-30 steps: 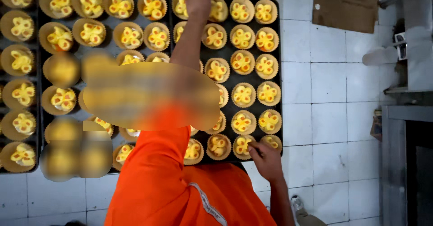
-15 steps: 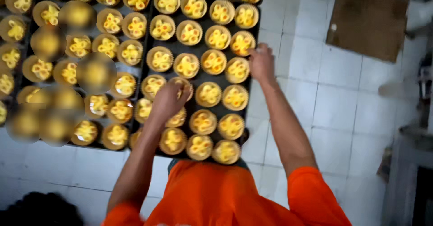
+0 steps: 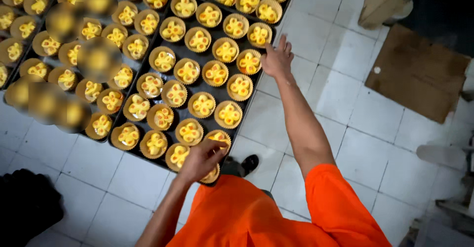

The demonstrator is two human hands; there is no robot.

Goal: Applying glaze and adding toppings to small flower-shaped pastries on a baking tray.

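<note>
Back toward the near corner of the dark baking tray (image 3: 256,86) has come the left hand (image 3: 200,160), which half a second earlier rested on a cup nearer the tray's middle. The right hand (image 3: 276,59) has kept to the tray's right edge.

The left hand's fingers (image 3: 217,146) curl down over a filled pastry cup (image 3: 219,137) in the nearest rows. Whether they have actually gripped it cannot be told from this angle. The right hand's fingers (image 3: 282,42) are spread wide and hold nothing. Its palm lies at the tray's rim, just beside an edge cup (image 3: 260,35).

Rows of paper-cased pastries topped with yellow swirls fill the tray. A second tray (image 3: 94,137) sits close on its left, equally full, with some of its cups blurred out.

Both trays lie directly on a white tiled floor (image 3: 345,128) with grey grout lines. A dark shoe (image 3: 249,164) shows just beyond the tray's near corner, above the person's orange shirt (image 3: 256,217).

A flat brown cardboard sheet (image 3: 419,72) lies on the tiles well to the right. A dark shape (image 3: 24,207) fills the lower left corner, too dim to identify.
</note>
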